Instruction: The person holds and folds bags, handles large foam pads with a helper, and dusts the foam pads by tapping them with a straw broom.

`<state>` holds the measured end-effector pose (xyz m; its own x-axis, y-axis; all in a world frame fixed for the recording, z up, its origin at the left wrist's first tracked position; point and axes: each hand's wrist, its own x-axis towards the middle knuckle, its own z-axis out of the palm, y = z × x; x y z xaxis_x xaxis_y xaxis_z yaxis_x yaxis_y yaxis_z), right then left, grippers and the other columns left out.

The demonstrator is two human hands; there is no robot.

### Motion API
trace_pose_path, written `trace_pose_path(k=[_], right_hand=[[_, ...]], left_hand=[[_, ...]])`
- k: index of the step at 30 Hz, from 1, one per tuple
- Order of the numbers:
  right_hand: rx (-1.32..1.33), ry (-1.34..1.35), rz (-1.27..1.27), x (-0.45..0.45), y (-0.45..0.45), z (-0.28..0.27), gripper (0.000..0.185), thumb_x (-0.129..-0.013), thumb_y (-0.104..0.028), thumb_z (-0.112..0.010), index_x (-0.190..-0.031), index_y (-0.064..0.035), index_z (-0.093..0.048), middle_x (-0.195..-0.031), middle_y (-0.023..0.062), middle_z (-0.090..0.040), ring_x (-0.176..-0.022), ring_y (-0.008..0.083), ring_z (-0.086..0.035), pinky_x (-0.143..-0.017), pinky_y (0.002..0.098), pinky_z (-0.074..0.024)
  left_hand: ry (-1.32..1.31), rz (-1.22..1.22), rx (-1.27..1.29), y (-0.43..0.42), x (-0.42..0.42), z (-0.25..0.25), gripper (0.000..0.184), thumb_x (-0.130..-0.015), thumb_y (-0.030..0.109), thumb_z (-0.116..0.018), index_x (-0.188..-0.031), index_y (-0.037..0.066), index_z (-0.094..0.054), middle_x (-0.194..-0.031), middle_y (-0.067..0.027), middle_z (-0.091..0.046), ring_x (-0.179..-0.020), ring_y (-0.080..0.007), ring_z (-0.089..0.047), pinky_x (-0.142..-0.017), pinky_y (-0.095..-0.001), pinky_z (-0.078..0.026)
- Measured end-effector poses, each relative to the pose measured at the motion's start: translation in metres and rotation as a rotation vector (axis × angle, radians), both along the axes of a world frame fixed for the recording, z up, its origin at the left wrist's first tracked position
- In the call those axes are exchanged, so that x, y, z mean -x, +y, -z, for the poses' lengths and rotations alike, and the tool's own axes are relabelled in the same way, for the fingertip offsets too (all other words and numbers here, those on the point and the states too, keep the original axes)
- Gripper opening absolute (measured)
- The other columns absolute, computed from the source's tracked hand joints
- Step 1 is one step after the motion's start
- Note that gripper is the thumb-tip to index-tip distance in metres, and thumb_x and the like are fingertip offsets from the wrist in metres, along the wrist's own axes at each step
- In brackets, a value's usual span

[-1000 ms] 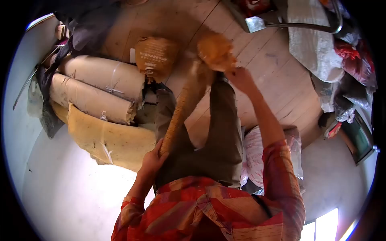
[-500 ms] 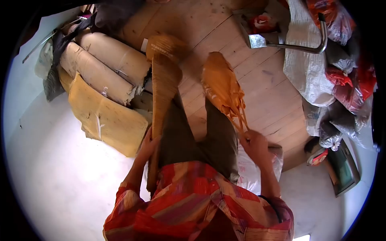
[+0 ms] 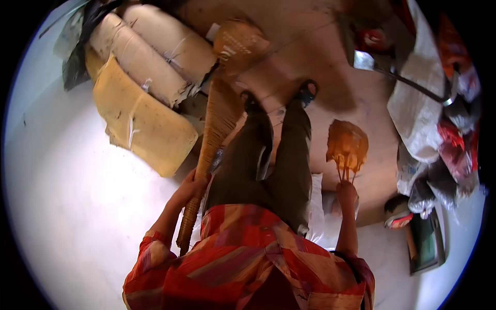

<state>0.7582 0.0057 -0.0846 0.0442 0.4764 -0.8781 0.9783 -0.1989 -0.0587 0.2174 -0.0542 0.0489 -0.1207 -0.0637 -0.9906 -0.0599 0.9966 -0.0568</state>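
My left hand is wrapped round the bound handle of a straw broom. Its flat, flared head points away from me beside my left leg. Off to the right, my right hand is closed on the gathered straps of an orange bag, which appears to be thin plastic. The bag spreads out beyond my fist, over the floorboards; its contents, if any, are hidden. Past the broom's far end lies an orange-brown item with pale printing, blurred.
Rolled cardboard-like sheets and a bent yellowish sheet lie at left. On the right are a white woven sack, a bent metal-handled tool, filled plastic bags and a dark framed panel. A whitish bag sits by my right leg.
My right hand has swung outward to the right with the orange bag, away from my leg. The broom has tilted slightly, and both my shoes now show. The view has shifted.
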Motion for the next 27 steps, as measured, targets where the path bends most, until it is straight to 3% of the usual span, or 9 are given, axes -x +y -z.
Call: trace_pose_path(k=[7, 9, 11, 14, 17, 21, 23, 25, 27], right_hand=[[0.107, -0.009, 0.000, -0.050, -0.083, 0.119, 0.029, -0.079, -0.030, -0.054, -0.087, -0.0030, -0.061, -0.082, 0.0205, -0.062, -0.077, 0.0398, -0.059, -0.068, 0.0470, -0.0478], [0.264, 0.124, 0.566, -0.085, -0.130, 0.192, 0.028, -0.079, -0.032, -0.056, -0.085, -0.0051, -0.062, -0.084, 0.0163, -0.063, -0.078, 0.0335, -0.059, -0.066, 0.0438, -0.0480], [0.111, 0.407, 0.420, -0.116, -0.156, 0.241, 0.024, -0.083, -0.031, -0.054, -0.085, -0.0079, -0.061, -0.078, 0.0081, -0.062, -0.076, 0.0221, -0.059, -0.065, 0.0374, -0.0482], [0.057, 0.121, -0.626, -0.109, -0.125, 0.259, 0.022, -0.091, -0.027, -0.045, -0.087, -0.0116, -0.060, -0.065, -0.0005, -0.051, -0.062, 0.0129, -0.054, -0.053, 0.0318, -0.0437], [0.411, -0.173, 0.747, -0.046, -0.048, 0.200, 0.034, -0.083, -0.041, -0.055, -0.100, -0.0120, -0.061, -0.062, 0.0032, -0.048, -0.047, 0.0154, -0.042, -0.041, 0.0314, -0.0354], [0.434, -0.250, 0.574, -0.019, -0.014, 0.195, 0.045, -0.079, -0.035, -0.061, -0.113, -0.0066, -0.055, -0.093, 0.0116, -0.061, -0.082, 0.0250, -0.059, -0.069, 0.0393, -0.0465], [-0.105, -0.722, 0.270, -0.006, -0.005, 0.200, 0.058, -0.079, -0.026, -0.062, -0.128, -0.0025, -0.041, -0.102, 0.0180, -0.058, -0.091, 0.0297, -0.058, -0.080, 0.0410, -0.0473], [-0.059, -0.310, 0.605, 0.036, 0.036, 0.190, 0.055, -0.075, -0.018, -0.067, -0.122, 0.0018, -0.046, -0.119, 0.0168, -0.052, -0.109, 0.0302, -0.050, -0.093, 0.0413, -0.0417], [0.023, -0.004, 0.477, 0.035, 0.056, 0.253, 0.040, -0.081, -0.021, -0.062, -0.117, -0.0069, -0.050, -0.107, 0.0088, -0.055, -0.098, 0.0220, -0.053, -0.084, 0.0367, -0.0426]], left_hand=[[0.073, -0.045, 0.024, -0.046, -0.005, 0.006, 0.061, -0.079, 0.021, -0.064, -0.131, 0.004, -0.037, -0.100, -0.0090, -0.056, -0.083, -0.0167, -0.055, -0.073, -0.0284, -0.047], [0.080, -0.119, 0.072, -0.052, -0.008, 0.007, 0.067, -0.080, 0.022, -0.064, -0.136, 0.004, -0.032, -0.111, -0.0120, -0.055, -0.099, -0.0187, -0.053, -0.086, -0.0295, -0.043], [0.089, -0.146, 0.058, -0.071, -0.009, 0.016, 0.067, -0.080, 0.022, -0.064, -0.136, 0.002, -0.032, -0.115, -0.0128, -0.053, -0.102, -0.0189, -0.051, -0.089, -0.0296, -0.041], [0.080, -0.205, 0.018, -0.085, -0.010, 0.027, 0.067, -0.080, 0.022, -0.063, -0.136, 0.002, -0.032, -0.118, -0.0129, -0.052, -0.106, -0.0185, -0.049, -0.092, -0.0300, -0.040], [0.050, -0.252, -0.015, -0.098, -0.005, 0.040, 0.065, -0.081, 0.023, -0.063, -0.135, 0.003, -0.033, -0.119, -0.0122, -0.052, -0.107, -0.0179, -0.049, -0.092, -0.0299, -0.040], [0.030, -0.377, -0.008, -0.114, 0.001, 0.056, 0.064, -0.081, 0.023, -0.063, -0.136, 0.004, -0.034, -0.117, -0.0120, -0.052, -0.107, -0.0183, -0.049, -0.091, -0.0297, -0.039], [0.025, -0.372, -0.052, -0.126, 0.008, 0.065, 0.064, -0.081, 0.023, -0.064, -0.135, 0.004, -0.034, -0.115, -0.0114, -0.053, -0.102, -0.0183, -0.051, -0.087, -0.0299, -0.041], [-0.002, -0.365, -0.084, -0.137, 0.011, 0.064, 0.064, -0.081, 0.023, -0.064, -0.135, 0.005, -0.034, -0.112, -0.0108, -0.054, -0.097, -0.0182, -0.053, -0.084, -0.0302, -0.044], [-0.030, -0.513, -0.063, -0.133, 0.013, 0.071, 0.059, -0.082, 0.021, -0.061, -0.133, 0.007, -0.035, -0.100, -0.0076, -0.053, -0.080, -0.0157, -0.054, -0.069, -0.0286, -0.047]])
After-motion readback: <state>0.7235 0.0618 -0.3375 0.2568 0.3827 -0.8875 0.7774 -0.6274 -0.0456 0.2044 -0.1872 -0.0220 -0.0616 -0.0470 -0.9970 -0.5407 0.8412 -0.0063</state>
